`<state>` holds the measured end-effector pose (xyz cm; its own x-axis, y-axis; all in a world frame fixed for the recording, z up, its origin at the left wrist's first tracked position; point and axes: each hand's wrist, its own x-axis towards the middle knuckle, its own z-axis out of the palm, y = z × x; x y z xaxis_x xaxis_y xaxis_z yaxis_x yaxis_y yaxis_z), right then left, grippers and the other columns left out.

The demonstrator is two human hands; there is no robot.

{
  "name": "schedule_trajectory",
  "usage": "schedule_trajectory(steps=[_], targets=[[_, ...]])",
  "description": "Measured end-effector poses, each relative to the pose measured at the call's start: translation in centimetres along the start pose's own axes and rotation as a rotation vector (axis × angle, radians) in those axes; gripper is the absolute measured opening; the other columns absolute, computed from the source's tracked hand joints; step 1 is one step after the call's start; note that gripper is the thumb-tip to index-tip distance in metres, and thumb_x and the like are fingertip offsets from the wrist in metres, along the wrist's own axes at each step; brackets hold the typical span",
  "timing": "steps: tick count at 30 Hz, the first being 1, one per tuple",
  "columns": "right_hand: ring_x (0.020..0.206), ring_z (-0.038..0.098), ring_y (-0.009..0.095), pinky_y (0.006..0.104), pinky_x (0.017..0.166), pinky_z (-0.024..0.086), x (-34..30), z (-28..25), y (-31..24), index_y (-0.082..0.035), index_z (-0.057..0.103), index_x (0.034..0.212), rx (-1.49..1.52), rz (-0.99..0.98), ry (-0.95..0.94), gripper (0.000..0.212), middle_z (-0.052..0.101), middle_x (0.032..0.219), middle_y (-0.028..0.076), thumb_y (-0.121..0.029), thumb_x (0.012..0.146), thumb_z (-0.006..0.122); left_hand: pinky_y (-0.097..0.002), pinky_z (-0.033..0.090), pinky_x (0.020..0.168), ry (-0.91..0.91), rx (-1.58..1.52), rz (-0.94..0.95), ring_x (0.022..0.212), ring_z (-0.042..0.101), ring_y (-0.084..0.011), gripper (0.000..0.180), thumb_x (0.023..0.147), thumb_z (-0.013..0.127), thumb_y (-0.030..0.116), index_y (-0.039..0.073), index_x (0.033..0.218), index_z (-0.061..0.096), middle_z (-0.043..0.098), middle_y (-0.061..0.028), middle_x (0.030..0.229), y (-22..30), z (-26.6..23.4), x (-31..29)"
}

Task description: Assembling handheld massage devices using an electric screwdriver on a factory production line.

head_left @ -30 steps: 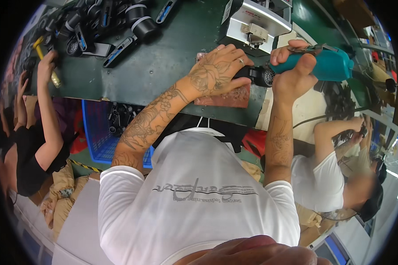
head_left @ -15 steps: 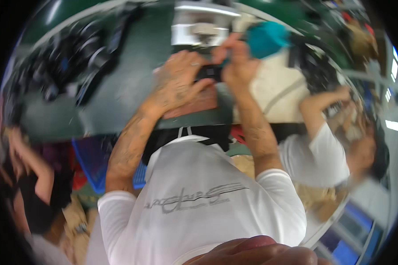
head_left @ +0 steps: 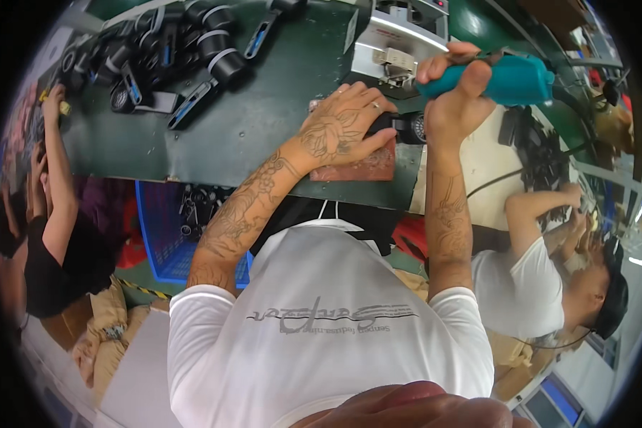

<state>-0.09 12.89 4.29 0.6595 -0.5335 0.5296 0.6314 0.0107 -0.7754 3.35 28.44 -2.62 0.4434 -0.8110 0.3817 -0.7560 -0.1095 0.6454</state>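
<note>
My left hand (head_left: pixel 344 127) is closed over a black handheld appliance part (head_left: pixel 409 128), which resembles a hair dryer body. A round grille shows at its right end, while my fingers hide much of the rest. It lies at a reddish-brown pad (head_left: pixel 367 165) near the table's front edge. My right hand (head_left: pixel 455 100) grips a thick teal tool (head_left: pixel 517 80), which looks like an electric screwdriver. The tool lies nearly sideways above the table, just right of the grille. Its working tip cannot be made out.
Several black appliance parts (head_left: pixel 225 65), some with blue strips, crowd the green table (head_left: pixel 264 135) at far left. A metal machine (head_left: pixel 385 53) stands beyond my hands. Below the table edge sits a blue crate (head_left: pixel 165 250). Co-workers (head_left: pixel 528 264) are on both sides.
The whole scene has shifted rightward in the picture and become sharper. The teal tool now lies more sideways in my right hand. My left hand still holds the black part.
</note>
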Motion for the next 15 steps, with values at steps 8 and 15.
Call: schedule_trajectory(steps=[8,15], targets=[[0.058,0.057,0.017,0.0297,0.056,0.048,0.5,0.8,3.3,0.002,0.057,0.096,-0.049,-0.059,-0.082,0.036,0.058,0.068,0.008,-0.033,0.102,0.063,-0.0436,0.043,0.101,0.000,0.047,-0.012,0.110,0.055,-0.0281,0.030,0.094,0.059,0.031,0.009,0.113,0.065,0.060,-0.0089,0.111,-0.2,0.3,-0.5],[0.058,0.053,0.023,0.0353,0.057,0.047,-1.2,0.2,-0.4,0.003,0.057,0.100,-0.150,0.109,0.030,0.057,0.053,0.067,0.010,-0.054,0.098,0.060,-0.0438,0.043,0.102,0.026,0.054,-0.027,0.111,0.055,-0.0274,0.029,0.094,0.060,0.029,0.010,0.115,0.065,0.060,-0.0073,0.111,-0.5,0.0,-0.7]])
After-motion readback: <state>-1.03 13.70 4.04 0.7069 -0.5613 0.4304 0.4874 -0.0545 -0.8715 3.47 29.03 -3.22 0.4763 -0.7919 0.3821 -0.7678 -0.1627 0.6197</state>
